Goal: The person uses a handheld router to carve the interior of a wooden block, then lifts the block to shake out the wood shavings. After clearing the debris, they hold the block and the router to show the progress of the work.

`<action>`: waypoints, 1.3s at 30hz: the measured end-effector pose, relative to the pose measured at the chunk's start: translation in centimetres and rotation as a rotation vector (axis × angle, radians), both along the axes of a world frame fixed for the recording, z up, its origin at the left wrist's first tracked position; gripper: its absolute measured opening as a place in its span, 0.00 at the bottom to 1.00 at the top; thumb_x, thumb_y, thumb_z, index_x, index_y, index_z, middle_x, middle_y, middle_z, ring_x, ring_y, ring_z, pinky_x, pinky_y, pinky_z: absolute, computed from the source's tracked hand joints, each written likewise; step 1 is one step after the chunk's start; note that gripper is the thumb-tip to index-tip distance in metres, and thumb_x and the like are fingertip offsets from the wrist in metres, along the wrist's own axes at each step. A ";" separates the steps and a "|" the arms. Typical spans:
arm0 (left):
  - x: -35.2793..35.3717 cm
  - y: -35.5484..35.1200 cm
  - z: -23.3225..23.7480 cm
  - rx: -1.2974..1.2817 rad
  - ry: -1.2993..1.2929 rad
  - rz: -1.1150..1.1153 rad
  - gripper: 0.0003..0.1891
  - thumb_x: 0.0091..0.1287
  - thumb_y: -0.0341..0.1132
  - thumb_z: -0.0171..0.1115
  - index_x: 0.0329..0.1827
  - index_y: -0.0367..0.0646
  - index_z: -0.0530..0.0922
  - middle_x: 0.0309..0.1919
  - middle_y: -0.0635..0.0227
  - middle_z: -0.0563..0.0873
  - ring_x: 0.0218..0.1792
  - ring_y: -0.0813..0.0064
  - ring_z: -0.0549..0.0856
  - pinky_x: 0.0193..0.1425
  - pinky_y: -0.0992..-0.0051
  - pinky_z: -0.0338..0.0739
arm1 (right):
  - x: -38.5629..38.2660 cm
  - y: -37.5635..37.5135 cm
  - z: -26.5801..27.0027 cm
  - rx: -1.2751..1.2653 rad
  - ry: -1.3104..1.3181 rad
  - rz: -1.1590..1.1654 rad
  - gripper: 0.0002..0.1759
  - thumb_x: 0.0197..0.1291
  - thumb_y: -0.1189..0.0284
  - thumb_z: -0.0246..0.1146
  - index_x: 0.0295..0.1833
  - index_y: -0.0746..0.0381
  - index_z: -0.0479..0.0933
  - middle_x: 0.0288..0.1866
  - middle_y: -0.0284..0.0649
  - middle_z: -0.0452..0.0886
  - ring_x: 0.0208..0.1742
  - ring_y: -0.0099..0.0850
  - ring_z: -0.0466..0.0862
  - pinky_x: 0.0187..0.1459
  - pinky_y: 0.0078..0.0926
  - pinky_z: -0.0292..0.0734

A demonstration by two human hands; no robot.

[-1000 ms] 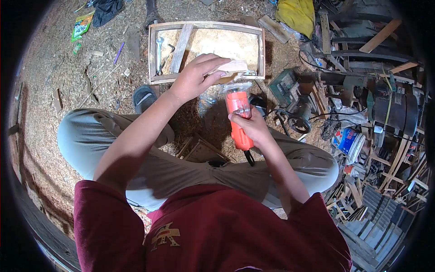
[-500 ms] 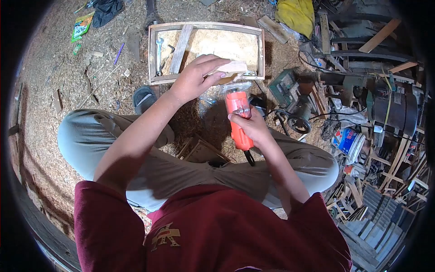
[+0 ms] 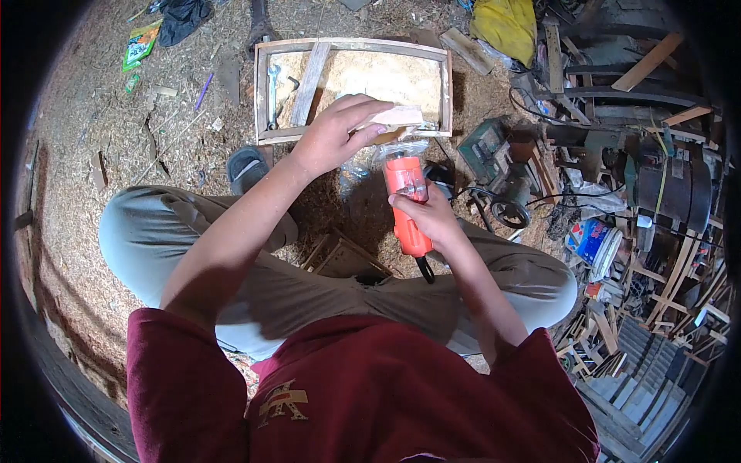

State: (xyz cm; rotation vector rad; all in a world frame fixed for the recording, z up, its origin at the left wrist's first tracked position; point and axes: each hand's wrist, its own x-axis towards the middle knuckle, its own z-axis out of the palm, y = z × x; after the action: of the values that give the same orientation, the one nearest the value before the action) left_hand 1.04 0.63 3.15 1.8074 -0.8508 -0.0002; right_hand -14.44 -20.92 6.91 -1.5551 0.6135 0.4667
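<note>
My left hand (image 3: 344, 130) is closed on a short, pale wood block (image 3: 403, 116), its thumb underneath and its fingers along the top. My right hand (image 3: 429, 214) wraps round the orange body of a trim router (image 3: 411, 241), which has a clear plastic base and a black cord at its lower end. The router's clear base (image 3: 403, 149) is right at the block's near edge, where the bit is hidden. Both hands are just in front of a shallow wooden frame box (image 3: 275, 137), and the block overlaps its near rim in this view.
Inside the box lie a wrench (image 3: 272, 92) and a grey wood strip (image 3: 311, 83). Sawdust covers the ground. At the right are a green machine part (image 3: 480, 154), a small black wheel (image 3: 509, 212), a blue and white tub (image 3: 594, 245), cables and piled wood scraps.
</note>
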 end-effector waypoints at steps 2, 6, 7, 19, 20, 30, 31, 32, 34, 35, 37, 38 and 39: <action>0.0 0.0 0.0 0.002 0.000 0.000 0.22 0.77 0.33 0.69 0.73 0.43 0.83 0.62 0.53 0.89 0.65 0.52 0.86 0.73 0.59 0.79 | 0.1 0.0 0.0 0.002 0.000 -0.010 0.16 0.68 0.72 0.77 0.55 0.61 0.80 0.41 0.31 0.85 0.37 0.21 0.86 0.38 0.29 0.85; 0.1 0.0 -0.1 0.001 0.007 -0.011 0.22 0.77 0.33 0.69 0.73 0.43 0.83 0.62 0.53 0.88 0.65 0.52 0.86 0.73 0.59 0.79 | -0.1 -0.2 -0.3 0.011 -0.022 0.010 0.16 0.68 0.72 0.77 0.55 0.62 0.79 0.42 0.32 0.85 0.37 0.22 0.86 0.37 0.29 0.86; 0.1 0.0 -0.2 -0.001 0.004 -0.010 0.22 0.77 0.33 0.69 0.73 0.43 0.83 0.62 0.52 0.88 0.64 0.52 0.86 0.73 0.59 0.79 | -0.1 -0.2 -0.5 0.004 -0.034 0.027 0.17 0.68 0.72 0.77 0.56 0.62 0.79 0.42 0.32 0.85 0.36 0.22 0.87 0.37 0.30 0.87; 0.1 0.1 0.1 -0.013 0.023 -0.010 0.21 0.77 0.33 0.69 0.72 0.42 0.84 0.62 0.52 0.89 0.64 0.52 0.87 0.72 0.59 0.80 | 0.1 0.0 -0.1 -0.036 -0.003 0.018 0.16 0.68 0.71 0.78 0.53 0.62 0.80 0.41 0.32 0.85 0.37 0.22 0.86 0.37 0.30 0.86; 0.1 0.1 0.1 -0.009 0.023 -0.009 0.21 0.77 0.33 0.68 0.72 0.41 0.84 0.62 0.52 0.89 0.64 0.52 0.87 0.72 0.59 0.80 | 0.1 -0.1 -0.1 -0.035 -0.006 0.025 0.15 0.68 0.71 0.78 0.53 0.62 0.80 0.41 0.32 0.85 0.37 0.22 0.86 0.38 0.30 0.86; 0.2 0.1 0.1 -0.005 0.025 -0.014 0.22 0.78 0.33 0.68 0.73 0.42 0.83 0.62 0.52 0.89 0.65 0.52 0.87 0.73 0.59 0.80 | 0.1 -0.1 0.2 0.015 0.004 0.004 0.14 0.68 0.71 0.77 0.53 0.61 0.80 0.40 0.31 0.84 0.37 0.20 0.85 0.38 0.28 0.84; 0.2 0.1 0.0 -0.006 0.024 -0.015 0.22 0.78 0.34 0.68 0.73 0.42 0.83 0.62 0.52 0.89 0.65 0.52 0.87 0.73 0.59 0.80 | 0.1 -0.2 0.3 0.011 0.009 -0.001 0.14 0.68 0.71 0.77 0.52 0.61 0.80 0.40 0.31 0.84 0.37 0.20 0.85 0.38 0.28 0.84; 0.2 0.1 0.0 -0.007 0.022 -0.012 0.22 0.78 0.34 0.68 0.73 0.42 0.83 0.62 0.52 0.89 0.65 0.52 0.87 0.73 0.59 0.80 | 0.1 -0.2 0.2 -0.008 0.002 0.011 0.14 0.68 0.71 0.77 0.53 0.61 0.80 0.40 0.31 0.84 0.37 0.20 0.85 0.38 0.28 0.84; 0.2 0.0 0.1 -0.009 0.018 -0.008 0.22 0.78 0.34 0.68 0.73 0.42 0.84 0.62 0.52 0.89 0.65 0.52 0.87 0.73 0.58 0.80 | 0.1 -0.2 -0.1 -0.044 -0.011 0.034 0.15 0.68 0.71 0.77 0.53 0.62 0.80 0.41 0.32 0.85 0.38 0.20 0.85 0.39 0.27 0.84; 0.2 0.0 0.1 -0.009 0.016 -0.005 0.22 0.78 0.34 0.68 0.73 0.42 0.84 0.62 0.52 0.89 0.65 0.52 0.87 0.73 0.58 0.80 | 0.1 -0.3 -0.1 -0.034 -0.009 0.023 0.15 0.68 0.71 0.78 0.53 0.62 0.80 0.41 0.32 0.85 0.38 0.20 0.85 0.39 0.27 0.84; 0.1 0.1 0.0 -0.007 0.011 0.001 0.22 0.78 0.34 0.68 0.73 0.43 0.84 0.62 0.52 0.89 0.65 0.52 0.87 0.72 0.58 0.80 | 0.0 -0.3 -0.2 -0.014 -0.004 0.002 0.17 0.68 0.71 0.78 0.54 0.62 0.79 0.42 0.32 0.85 0.39 0.20 0.85 0.40 0.27 0.84; 0.1 0.1 0.0 -0.009 0.015 0.000 0.21 0.78 0.33 0.68 0.73 0.43 0.84 0.62 0.52 0.89 0.64 0.52 0.87 0.72 0.59 0.80 | 0.0 -0.4 -0.2 -0.011 0.000 0.014 0.17 0.68 0.71 0.78 0.55 0.63 0.79 0.43 0.32 0.85 0.40 0.20 0.85 0.40 0.28 0.84; 0.1 0.1 0.0 -0.011 0.018 0.000 0.21 0.78 0.33 0.68 0.73 0.43 0.84 0.62 0.52 0.89 0.64 0.52 0.87 0.72 0.59 0.80 | 0.0 -0.6 -0.3 -0.008 0.003 0.027 0.18 0.68 0.71 0.78 0.55 0.63 0.79 0.43 0.33 0.85 0.40 0.20 0.85 0.41 0.28 0.84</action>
State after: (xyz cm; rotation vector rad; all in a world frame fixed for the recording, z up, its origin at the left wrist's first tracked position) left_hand 1.14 0.68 3.20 1.7951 -0.8364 -0.0118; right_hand -14.40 -21.55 6.64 -1.5721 0.5975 0.4873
